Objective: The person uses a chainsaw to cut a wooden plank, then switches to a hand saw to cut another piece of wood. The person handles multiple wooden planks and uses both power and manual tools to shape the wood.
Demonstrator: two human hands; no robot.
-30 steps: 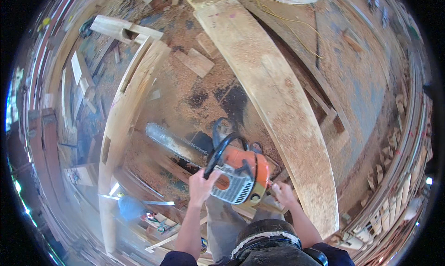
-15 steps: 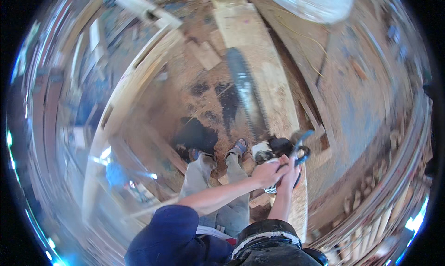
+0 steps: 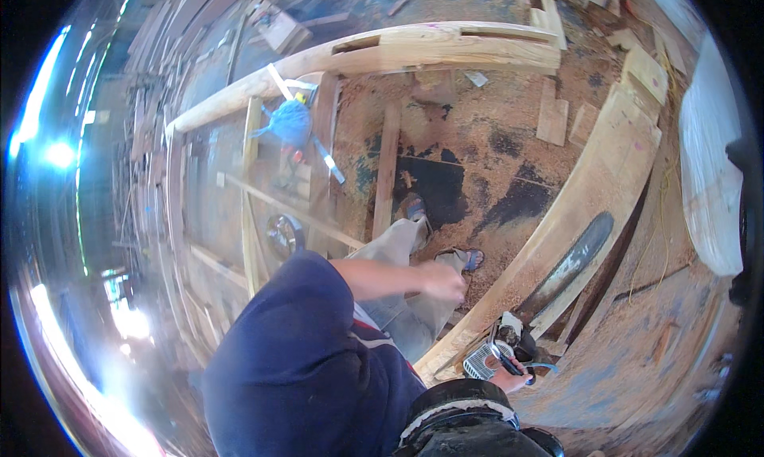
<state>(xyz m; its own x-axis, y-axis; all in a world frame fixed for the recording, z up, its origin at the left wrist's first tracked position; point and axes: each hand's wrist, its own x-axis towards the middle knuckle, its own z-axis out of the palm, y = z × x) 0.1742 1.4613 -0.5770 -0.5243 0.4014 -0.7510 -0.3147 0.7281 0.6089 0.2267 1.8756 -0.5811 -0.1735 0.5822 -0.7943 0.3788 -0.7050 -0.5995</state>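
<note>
A chainsaw (image 3: 482, 363) lies on the thick curved timber (image 3: 549, 210) to my right. Its long dark guide bar (image 3: 569, 267) points away from me along the wood. My right hand (image 3: 511, 377) is wrapped round the saw's black handle at the near end, and the black camera gear below hides that forearm. Over my trousers, apart from the saw, my left hand (image 3: 442, 283) has its fingers curled in, with nothing visible in them.
A notched beam (image 3: 398, 49) curves across the far left. Near it sits a blue bundle (image 3: 288, 123) on wooden framing. Wood offcuts (image 3: 551, 115) and sawdust cover the ground. White plastic sheeting (image 3: 711, 170) stands at the right, with a yellow cord (image 3: 662, 210) alongside.
My left hand has come off the saw and moved left. The right hand keeps its hold on the handle. The view has swung to the left, bringing the blue bundle into clear sight.
</note>
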